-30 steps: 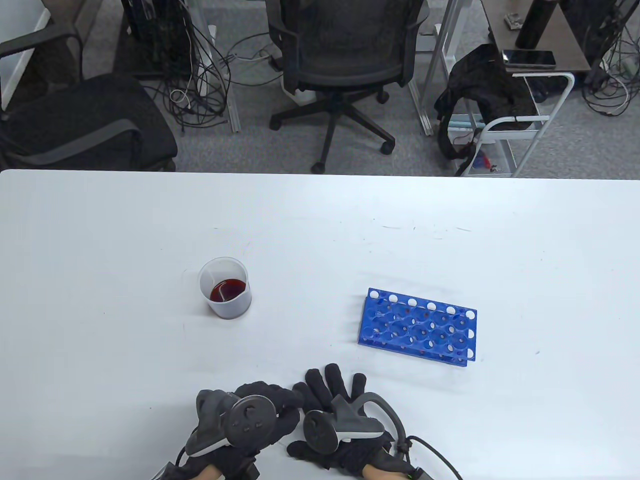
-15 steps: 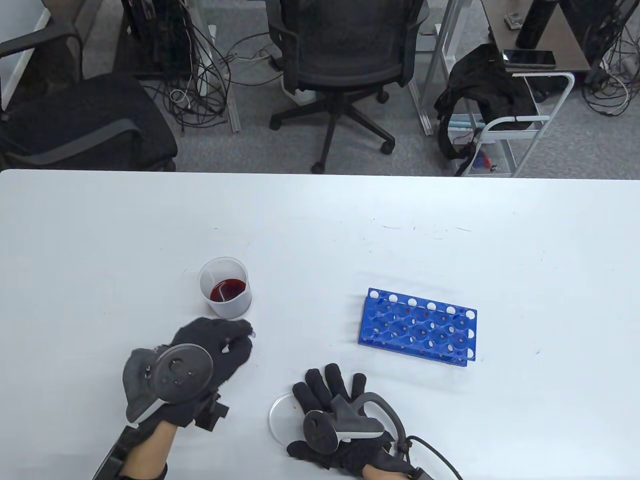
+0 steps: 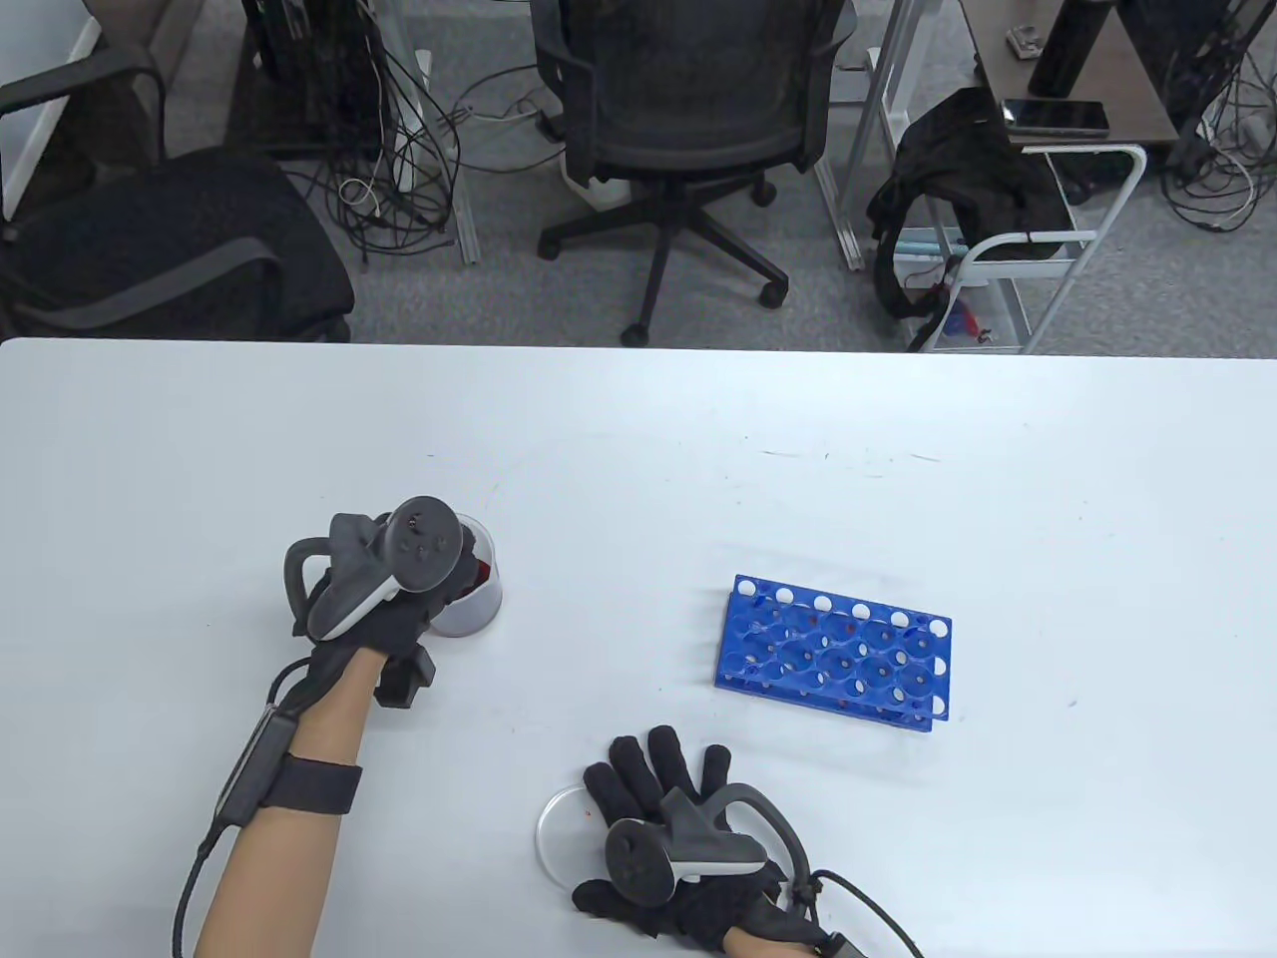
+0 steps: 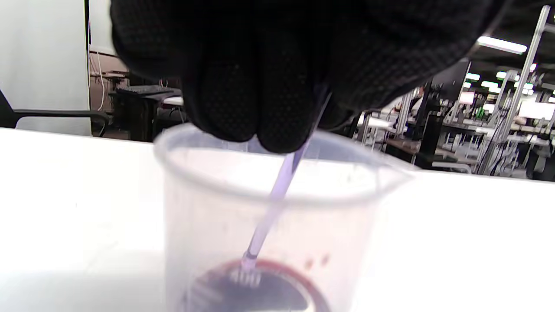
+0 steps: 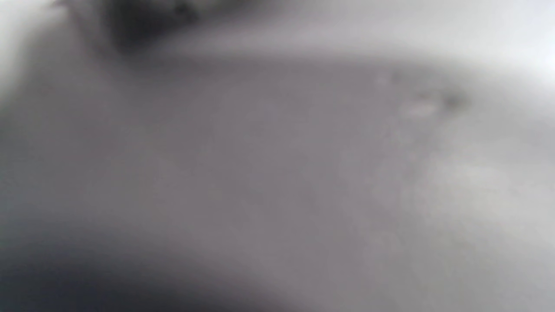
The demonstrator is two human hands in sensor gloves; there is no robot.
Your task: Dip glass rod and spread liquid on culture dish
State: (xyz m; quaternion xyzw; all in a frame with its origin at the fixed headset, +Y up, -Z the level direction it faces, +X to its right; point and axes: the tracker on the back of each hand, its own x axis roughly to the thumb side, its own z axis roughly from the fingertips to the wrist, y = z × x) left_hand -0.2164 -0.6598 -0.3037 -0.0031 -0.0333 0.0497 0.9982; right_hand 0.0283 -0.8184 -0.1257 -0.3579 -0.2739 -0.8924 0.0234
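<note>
A clear plastic beaker (image 3: pixel 475 599) with dark red liquid stands left of centre on the white table (image 3: pixel 638 439). My left hand (image 3: pixel 429 589) is over it and pinches a thin glass rod (image 4: pixel 277 195). In the left wrist view the rod slants down into the beaker (image 4: pixel 208 225) and its tip touches the red liquid (image 4: pixel 277 290). A clear culture dish (image 3: pixel 559 823) lies near the front edge. My right hand (image 3: pixel 663 788) rests flat on the dish with fingers spread. The right wrist view is a grey blur.
A blue test tube rack (image 3: pixel 833 654) with no tubes in it lies right of centre. Office chairs, cables and a cart stand on the floor beyond the table's far edge.
My left hand left the dish at the front, moved forward and left with the rod, and now stands over the beaker with the rod tip in the liquid. The right hand has not moved.
</note>
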